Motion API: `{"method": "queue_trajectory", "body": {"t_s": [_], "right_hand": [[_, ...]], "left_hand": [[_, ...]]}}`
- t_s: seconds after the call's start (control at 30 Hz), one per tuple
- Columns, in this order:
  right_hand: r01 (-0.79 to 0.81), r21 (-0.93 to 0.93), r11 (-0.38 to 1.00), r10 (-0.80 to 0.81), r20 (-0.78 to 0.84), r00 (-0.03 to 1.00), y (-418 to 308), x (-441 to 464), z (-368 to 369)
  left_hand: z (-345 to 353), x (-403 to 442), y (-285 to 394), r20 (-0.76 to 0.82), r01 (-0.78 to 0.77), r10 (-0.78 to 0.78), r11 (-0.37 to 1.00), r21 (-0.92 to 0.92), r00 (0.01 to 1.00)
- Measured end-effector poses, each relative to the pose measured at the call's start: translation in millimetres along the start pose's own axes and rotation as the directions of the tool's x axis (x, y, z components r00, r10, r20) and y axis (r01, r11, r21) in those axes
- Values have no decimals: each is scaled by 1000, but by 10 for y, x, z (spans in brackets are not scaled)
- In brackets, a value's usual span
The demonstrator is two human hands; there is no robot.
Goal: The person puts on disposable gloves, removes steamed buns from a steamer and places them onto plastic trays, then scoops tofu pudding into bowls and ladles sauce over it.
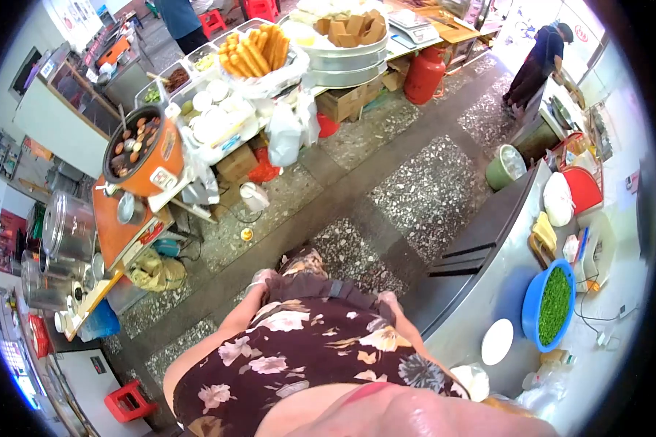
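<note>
My left hand [262,277] hangs at the left side of my waist, beside a dark apron [299,289] worn over a floral top [299,342]. It looks pale, as if in a thin glove, and its fingers are too small and blurred to make out. At the other side of the apron is my right hand [388,299], low by my hip, its fingers mostly hidden. I see no object in either hand. A stainless counter [466,306] runs close to my right side.
Left stand an orange pot [160,156] of eggs and a bag of fried dough sticks [255,54]. Steamers [346,62] and a red gas cylinder [423,76] are ahead. A blue basin [530,313] of chopped greens sits right. Another person [538,62] bends at the far right.
</note>
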State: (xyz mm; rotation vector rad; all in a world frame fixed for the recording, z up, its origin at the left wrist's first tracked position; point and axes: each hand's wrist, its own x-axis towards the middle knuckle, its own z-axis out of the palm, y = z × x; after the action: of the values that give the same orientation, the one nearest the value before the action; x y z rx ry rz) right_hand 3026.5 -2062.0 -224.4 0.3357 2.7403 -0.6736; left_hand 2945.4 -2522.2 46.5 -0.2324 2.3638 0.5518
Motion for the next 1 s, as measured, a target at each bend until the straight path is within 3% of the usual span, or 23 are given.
{"method": "queue_trajectory", "body": {"t_s": [0.03, 0.07, 0.1, 0.13, 0.2, 0.27, 0.3, 0.33, 0.4, 0.43, 0.5, 0.53, 0.57, 0.6, 0.67, 0.77, 0.8, 0.83, 0.87, 0.9, 0.93, 0.97, 1.0], "right_hand": [[-7, 3, 1000, 7, -6, 1000, -61, 95, -165], [201, -171, 965, -163, 212, 964, -159, 102, -436], [420, -281, 863, -272, 443, 854, -237, 137, -633], [400, -275, 874, -257, 437, 862, -200, 259, -607], [318, -201, 927, -230, 365, 902, -121, 463, -375], [239, -133, 962, -193, 291, 937, -46, 722, -206], [202, -99, 974, -171, 255, 952, -19, 836, -168], [20, 42, 999, -32, 315, 949, -296, 970, -607], [-379, 271, 885, 249, 412, 876, -820, 1238, -1469], [385, -17, 923, -341, 427, 838, -503, 1604, -1358], [180, -20, 983, -156, 410, 899, -788, 2062, -1956], [134, -268, 954, -19, 391, 920, -1014, 2228, -2287], [-131, 94, 987, 104, 248, 963, -989, 2441, -2348], [-303, 473, 828, 269, 139, 953, -887, 2693, -2343], [-302, 722, 622, 338, 100, 936, -1135, 2997, -2920], [-322, 828, 460, 456, 92, 885, -1490, 3113, -3770], [-349, 850, 395, 492, 125, 861, -1556, 3172, -3957], [-387, 799, 461, 543, 92, 835, -1418, 3221, -3949], [-389, 687, 614, 524, 14, 852, -979, 3336, -3597], [-227, 263, 938, 256, -80, 963, -783, 3309, -3542], [-7, -249, 969, -36, -166, 985, -596, 3281, -3496], [-62, -315, 947, 74, 27, 997, -322, 3227, -3290], [5, -375, 927, 130, 334, 933, -423, 3182, -3559]], "left_hand": [[14, 143, -108, 10, -25, 24, 999, 21, 1000], [39, 301, -226, 21, -50, 49, 998, 41, 999], [74, 452, -250, 5, 83, -83, 995, 61, 997], [103, 600, -268, -12, 214, -213, 974, 78, 977], [424, 1282, -827, 222, -30, -46, 944, 329, 974], [-31, 1267, -250, 252, 273, -304, 950, 151, 919], [-193, 1361, -23, 261, 286, -314, 948, 140, 913], [-230, 1628, 47, 267, 270, -303, 951, 152, 915], [-280, 2212, 130, 373, -191, 44, 911, 365, 927], [-359, 2467, 245, 377, -274, 131, 893, 357, 917], [-554, 3012, 583, 403, -384, 210, 822, 421, 891], [-578, 3291, 767, 429, -412, 199, 769, 489, 881], [-635, 3664, 894, 451, -473, 268, 765, 437, 851], [-791, 3817, 1246, 399, -404, 219, 784, 472, 890], [-1233, 4120, 2031, 323, -335, 186, 794, 507, 928], [-1630, 4649, 2899, 191, -310, 253, 860, 404, 949], [-1730, 4864, 3188, 231, -377, 303, 818, 435, 925], [-1804, 5053, 3473, 269, -438, 349, 771, 462, 898], [-1913, 5122, 3760, 266, -437, 349, 768, 468, 899], [-2025, 5120, 4045, 189, -384, 342, 881, 276, 921], [-2098, 5123, 4296, 116, -323, 315, 944, 61, 942], [-2088, 5195, 4479, 112, -321, 313, 945, 63, 943], [-2089, 5235, 4656, 52, -338, 340, 940, -38, 939]]}}
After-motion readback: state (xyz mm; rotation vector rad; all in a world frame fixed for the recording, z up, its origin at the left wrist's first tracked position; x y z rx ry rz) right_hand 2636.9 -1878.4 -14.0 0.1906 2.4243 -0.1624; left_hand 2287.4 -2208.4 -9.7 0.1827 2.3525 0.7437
